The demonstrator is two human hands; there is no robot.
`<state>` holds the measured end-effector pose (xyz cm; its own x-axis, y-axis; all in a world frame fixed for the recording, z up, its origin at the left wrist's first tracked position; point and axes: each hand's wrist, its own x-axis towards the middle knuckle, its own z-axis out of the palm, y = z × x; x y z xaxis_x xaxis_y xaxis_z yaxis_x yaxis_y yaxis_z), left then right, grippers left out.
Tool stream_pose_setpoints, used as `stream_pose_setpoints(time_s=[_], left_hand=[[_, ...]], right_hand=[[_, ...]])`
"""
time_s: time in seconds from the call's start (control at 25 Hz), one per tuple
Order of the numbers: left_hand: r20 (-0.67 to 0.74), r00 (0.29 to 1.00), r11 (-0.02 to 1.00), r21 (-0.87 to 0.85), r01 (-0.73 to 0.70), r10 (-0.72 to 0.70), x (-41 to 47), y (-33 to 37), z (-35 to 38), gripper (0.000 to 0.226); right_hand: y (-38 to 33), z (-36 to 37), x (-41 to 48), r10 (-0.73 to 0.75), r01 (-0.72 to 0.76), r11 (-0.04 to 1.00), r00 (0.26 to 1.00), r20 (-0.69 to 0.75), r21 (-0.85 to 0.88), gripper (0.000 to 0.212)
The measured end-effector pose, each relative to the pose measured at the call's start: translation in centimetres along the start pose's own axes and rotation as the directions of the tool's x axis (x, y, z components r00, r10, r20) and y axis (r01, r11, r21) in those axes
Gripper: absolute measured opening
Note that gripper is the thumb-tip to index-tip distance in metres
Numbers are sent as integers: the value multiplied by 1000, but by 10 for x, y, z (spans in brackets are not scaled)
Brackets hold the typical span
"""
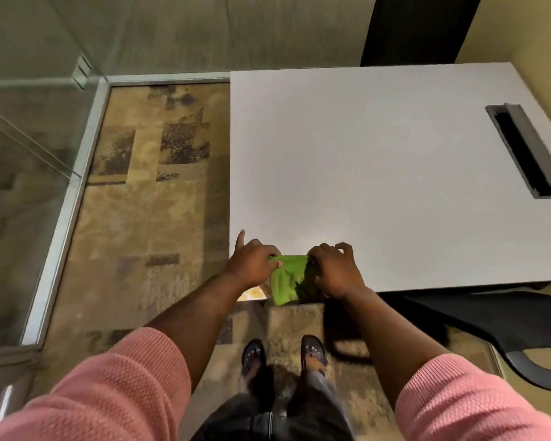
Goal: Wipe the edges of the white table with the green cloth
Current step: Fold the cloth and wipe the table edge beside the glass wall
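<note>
While the cloth (288, 278) hangs over the near edge of the surface (379, 173), close to its near left corner, we judge the wiping to be at an early point or between strokes. It is bright green and bunched, its top gathered at the edge and its lower part drooping toward the floor (147, 202). Nothing on the white top tells us which edges have been wiped; no streaks or damp marks show. By our reading, the left side, the far side and the rest of the near edge may all remain to be done.

Our left hand (253, 262) pinches the cloth's upper left end between thumb and curled fingers, with the index finger held straight and pointing up along the left edge. Our right hand (334, 268) is closed over the cloth's right end, fingers curled down onto the top just beside the edge. Both hands grip the cloth and stretch it between them.

Farther out, a grey cable slot (527, 151) sits in the top near the right side. A dark chair (497, 319) stands under the near edge to our right. Below are pink sleeves and sandalled feet on patterned carpet.
</note>
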<state>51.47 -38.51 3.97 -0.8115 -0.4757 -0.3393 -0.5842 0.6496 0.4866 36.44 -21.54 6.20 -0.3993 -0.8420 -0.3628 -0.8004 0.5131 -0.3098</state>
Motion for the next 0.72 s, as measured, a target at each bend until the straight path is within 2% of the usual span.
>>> stream_pose_setpoints(time_s=[0.08, 0.12, 0.24, 0.28, 0.36, 0.48, 0.56, 0.64, 0.72], left_hand=[[-8, 997, 997, -23, 76, -76, -5, -12, 15, 26], [-20, 995, 995, -25, 100, -100, -6, -15, 22, 27], [-95, 984, 988, 31, 154, -150, -8, -17, 41, 40], [-136, 977, 983, 64, 172, -162, -9, -15, 49, 47], [-192, 972, 981, 110, 159, -136, -10, -6, 69, 57], [-176, 981, 985, 135, 106, -81, -11, 14, 103, 65], [-162, 974, 978, 114, 177, -157, -5, 27, 122, 71], [-177, 951, 958, 89, 272, -254, 5, 29, 141, 78], [-197, 937, 949, 72, 307, -288, 17, 25, 153, 84]], right_hand=[[0, 17, 14, -25, 25, 1000, 998, 54, -5, 64], [0, 25, 22, -32, 34, 999, 997, 67, -24, 61], [1, 49, 40, -47, 48, 997, 999, 17, -64, 33], [3, 55, 47, -67, 67, 994, 998, 4, -83, 29], [12, 63, 55, -125, 123, 983, 992, -3, -137, 35], [27, 68, 69, -253, 244, 964, 964, -78, -107, 49], [43, 66, 81, -262, 259, 965, 954, -145, -45, 56], [70, 67, 98, -243, 240, 970, 962, -123, -43, 62], [97, 72, 119, -283, 275, 956, 957, -66, -102, 67]])
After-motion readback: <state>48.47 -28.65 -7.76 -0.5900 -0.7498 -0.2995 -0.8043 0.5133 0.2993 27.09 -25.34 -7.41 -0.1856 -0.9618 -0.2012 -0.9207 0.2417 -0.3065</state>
